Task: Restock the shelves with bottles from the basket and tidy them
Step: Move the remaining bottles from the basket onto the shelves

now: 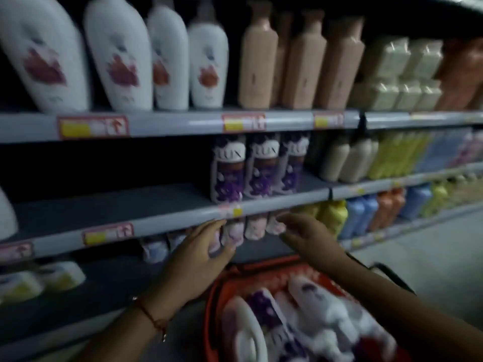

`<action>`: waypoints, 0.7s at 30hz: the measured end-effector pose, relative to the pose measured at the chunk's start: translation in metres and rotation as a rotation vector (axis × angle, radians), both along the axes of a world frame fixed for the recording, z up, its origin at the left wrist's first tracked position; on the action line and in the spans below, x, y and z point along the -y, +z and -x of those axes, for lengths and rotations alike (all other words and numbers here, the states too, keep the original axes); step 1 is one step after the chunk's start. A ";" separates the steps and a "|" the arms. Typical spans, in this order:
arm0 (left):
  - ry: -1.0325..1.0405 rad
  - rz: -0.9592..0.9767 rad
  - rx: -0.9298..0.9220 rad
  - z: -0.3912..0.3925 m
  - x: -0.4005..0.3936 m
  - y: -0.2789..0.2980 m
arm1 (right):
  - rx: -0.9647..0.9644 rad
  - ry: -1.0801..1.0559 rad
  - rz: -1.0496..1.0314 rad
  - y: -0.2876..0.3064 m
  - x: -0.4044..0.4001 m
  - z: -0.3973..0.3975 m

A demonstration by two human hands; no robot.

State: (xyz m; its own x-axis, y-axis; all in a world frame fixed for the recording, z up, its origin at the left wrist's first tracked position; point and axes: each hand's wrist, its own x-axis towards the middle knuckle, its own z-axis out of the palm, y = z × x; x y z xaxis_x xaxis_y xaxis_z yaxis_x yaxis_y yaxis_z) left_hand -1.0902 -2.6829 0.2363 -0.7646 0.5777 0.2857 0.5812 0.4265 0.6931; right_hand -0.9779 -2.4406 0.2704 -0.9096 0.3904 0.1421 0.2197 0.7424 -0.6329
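Reaching under the grey metal shelf edge (pixel 183 218), left hand (pixel 198 254) w/ fingers loosely spread touches pale pink plastic bottles (pixel 251 227); right hand (pixel 308 231) open, holding nothing. More white & purple bottles (pixel 264 309) lie in orange plastic basket (pixel 211 309) below.

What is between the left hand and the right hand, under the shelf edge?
In the head view, pale pink bottles stand in a row between the left hand and the right hand. Both hands reach toward this row; blur hides whether they touch it.

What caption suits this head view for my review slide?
Both hands, left hand and right hand, reach toward pink bottles on a lower shelf, above the red basket of bottles.
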 end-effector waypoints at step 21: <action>-0.186 0.505 0.235 -0.096 -0.086 -0.180 | 0.264 -0.722 1.215 -0.193 -0.060 -0.122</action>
